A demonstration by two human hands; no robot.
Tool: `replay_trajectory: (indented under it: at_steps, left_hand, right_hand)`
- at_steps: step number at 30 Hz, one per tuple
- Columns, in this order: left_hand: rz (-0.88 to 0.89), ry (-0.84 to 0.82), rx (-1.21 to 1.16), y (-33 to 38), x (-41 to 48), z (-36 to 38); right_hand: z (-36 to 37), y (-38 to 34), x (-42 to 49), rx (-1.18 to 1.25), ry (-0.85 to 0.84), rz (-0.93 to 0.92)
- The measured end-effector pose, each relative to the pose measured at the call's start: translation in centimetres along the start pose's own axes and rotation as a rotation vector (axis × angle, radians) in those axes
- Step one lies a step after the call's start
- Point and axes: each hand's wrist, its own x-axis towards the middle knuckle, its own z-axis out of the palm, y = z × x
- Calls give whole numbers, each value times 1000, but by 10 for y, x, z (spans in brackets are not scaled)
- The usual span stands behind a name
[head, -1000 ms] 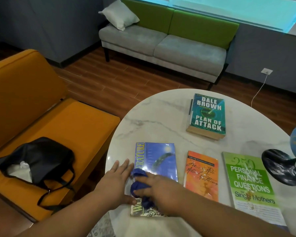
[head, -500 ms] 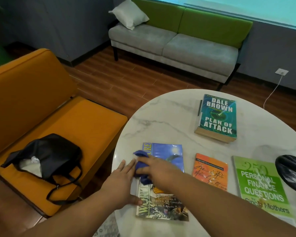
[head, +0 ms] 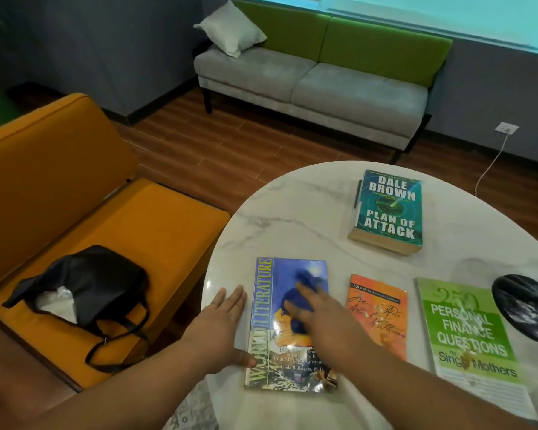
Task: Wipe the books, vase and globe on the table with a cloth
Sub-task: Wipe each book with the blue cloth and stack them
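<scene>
A blue World Literature book (head: 266, 308) lies flat near the front left of the round marble table (head: 292, 212). My right hand (head: 320, 318) presses a dark blue cloth (head: 295, 301) onto its cover, blurred by motion. My left hand (head: 219, 327) lies flat on the table against the book's left edge, thumb at the spine. To the right lie an orange book (head: 382, 315) and a green Personal Finance Questions book (head: 466, 330). A thick teal Plan of Attack book (head: 389, 209) sits farther back. The globe's black base (head: 525, 305) shows at the right edge. No vase is in view.
An orange seat (head: 106, 231) stands left of the table with a black bag (head: 87, 287) on it. A grey and green sofa (head: 317, 79) with a pillow stands at the back wall. A white cable (head: 491, 166) runs from a wall socket.
My right hand has moved the cloth up the blue book's cover and then toward its middle right. The view has shifted left, so the globe's base sits at the frame's edge.
</scene>
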Motion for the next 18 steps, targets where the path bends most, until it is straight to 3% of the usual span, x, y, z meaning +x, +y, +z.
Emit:
replay_trajectory:
  at_steps: [3, 5, 6, 9, 11, 18]
  left_hand:
    - [4, 4, 12, 1, 0, 0]
    - [8, 3, 21, 1, -1, 0]
    - [16, 0, 24, 2, -1, -1]
    - [33, -9, 43, 3, -3, -2]
    - [29, -12, 65, 4, -3, -2]
    - [18, 47, 23, 2, -5, 4]
  right_hand:
    - [23, -20, -38, -47, 5, -266]
    - [26, -15, -44, -157, -17, -340]
    - [22, -8, -43, -175, 20, -328]
    - [-4, -3, -28, -80, 70, -52]
    - [-10, -15, -26, -40, 31, 26]
    - [23, -28, -71, -2, 48, -275]
